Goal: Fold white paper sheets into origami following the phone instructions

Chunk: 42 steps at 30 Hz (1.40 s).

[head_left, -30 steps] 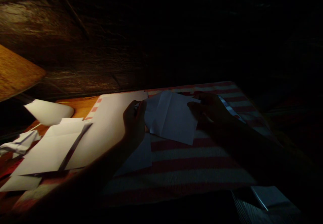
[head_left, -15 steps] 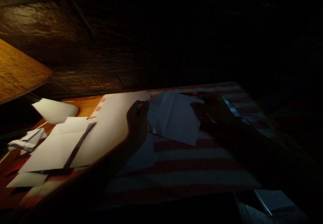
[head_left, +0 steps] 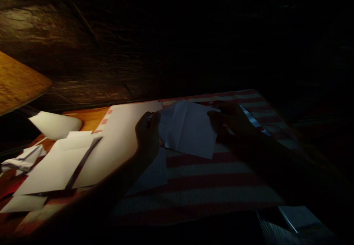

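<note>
A creased sheet of white paper [head_left: 190, 129] is held up between my two hands, above a red-and-white striped cloth [head_left: 204, 180]. My left hand [head_left: 148, 134] is closed on its left edge, with the thumb toward me. At the paper's right edge, my right hand [head_left: 228, 118] pinches it, though deep shadow hides most of the fingers. Under my left hand and forearm lies a large white sheet [head_left: 121, 127], bright on its left side and dark on its right.
Folded white papers [head_left: 55, 167] and a crumpled paper [head_left: 23, 160] lie at the left, near a white lamp base [head_left: 55, 124] under a yellow-brown shade [head_left: 19, 83]. A shiny strip [head_left: 253, 118] rests beyond my right hand. Behind the table stands a dark wall [head_left: 96, 53].
The view has shifted slightly, so things at the left appear further left and a little lower. Both hands keep their hold on the paper, which looks almost the same.
</note>
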Each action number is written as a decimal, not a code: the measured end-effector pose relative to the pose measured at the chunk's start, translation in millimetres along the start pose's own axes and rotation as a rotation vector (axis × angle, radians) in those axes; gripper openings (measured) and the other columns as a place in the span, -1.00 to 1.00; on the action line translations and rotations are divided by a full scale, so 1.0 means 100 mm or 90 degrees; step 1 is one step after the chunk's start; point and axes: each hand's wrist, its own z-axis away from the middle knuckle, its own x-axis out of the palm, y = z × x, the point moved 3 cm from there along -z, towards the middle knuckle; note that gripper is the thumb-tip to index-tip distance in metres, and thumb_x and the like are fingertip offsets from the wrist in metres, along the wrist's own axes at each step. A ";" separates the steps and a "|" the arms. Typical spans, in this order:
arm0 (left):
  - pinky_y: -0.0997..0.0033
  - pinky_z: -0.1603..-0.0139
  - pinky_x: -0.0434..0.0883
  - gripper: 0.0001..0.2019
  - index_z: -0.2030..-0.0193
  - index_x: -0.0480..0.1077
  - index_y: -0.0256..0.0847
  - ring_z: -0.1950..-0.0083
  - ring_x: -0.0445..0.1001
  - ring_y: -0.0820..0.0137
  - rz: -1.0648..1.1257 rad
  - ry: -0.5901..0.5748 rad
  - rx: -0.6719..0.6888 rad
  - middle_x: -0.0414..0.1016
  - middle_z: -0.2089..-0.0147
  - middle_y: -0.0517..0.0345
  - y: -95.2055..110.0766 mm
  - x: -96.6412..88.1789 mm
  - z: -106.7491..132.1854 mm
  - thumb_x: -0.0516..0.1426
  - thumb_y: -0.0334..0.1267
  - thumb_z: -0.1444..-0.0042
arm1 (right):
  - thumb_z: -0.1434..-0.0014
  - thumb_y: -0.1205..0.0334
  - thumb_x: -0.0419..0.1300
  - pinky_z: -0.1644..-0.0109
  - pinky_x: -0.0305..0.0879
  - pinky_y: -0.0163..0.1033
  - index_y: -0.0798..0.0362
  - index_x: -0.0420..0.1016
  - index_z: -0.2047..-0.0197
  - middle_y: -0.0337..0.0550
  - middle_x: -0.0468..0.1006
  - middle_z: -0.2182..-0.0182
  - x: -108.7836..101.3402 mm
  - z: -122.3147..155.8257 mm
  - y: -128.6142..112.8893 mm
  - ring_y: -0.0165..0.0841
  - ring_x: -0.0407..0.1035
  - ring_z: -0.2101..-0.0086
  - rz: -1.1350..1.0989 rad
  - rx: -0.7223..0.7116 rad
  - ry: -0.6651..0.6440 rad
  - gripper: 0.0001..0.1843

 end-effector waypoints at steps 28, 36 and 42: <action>0.45 0.62 -0.05 -0.50 0.52 0.15 -0.16 0.54 -0.01 0.52 0.043 0.003 0.007 0.02 0.54 0.34 -0.08 0.00 -0.02 0.31 0.01 -0.22 | -0.04 0.15 0.44 0.50 0.17 -0.27 0.03 0.50 0.37 -0.30 0.41 0.53 -0.02 0.00 0.04 -0.45 0.27 0.54 0.003 0.019 0.023 -0.78; 0.45 0.62 -0.04 -0.50 0.52 0.14 -0.15 0.54 0.00 0.53 0.047 -0.006 0.006 0.03 0.53 0.34 -0.10 0.00 -0.03 0.31 0.02 -0.20 | -0.04 0.14 0.45 0.49 0.20 -0.30 0.05 0.54 0.33 -0.28 0.44 0.51 -0.04 -0.03 0.07 -0.45 0.31 0.51 0.013 -0.003 0.016 -0.77; 0.44 0.62 -0.05 -0.53 0.50 0.18 -0.16 0.55 0.00 0.52 0.038 -0.002 0.004 0.02 0.55 0.34 -0.11 -0.01 -0.03 0.31 0.01 -0.21 | -0.09 0.12 0.42 0.47 0.22 -0.27 0.03 0.56 0.30 -0.23 0.49 0.46 -0.08 -0.04 0.08 -0.42 0.34 0.47 0.062 -0.018 0.010 -0.80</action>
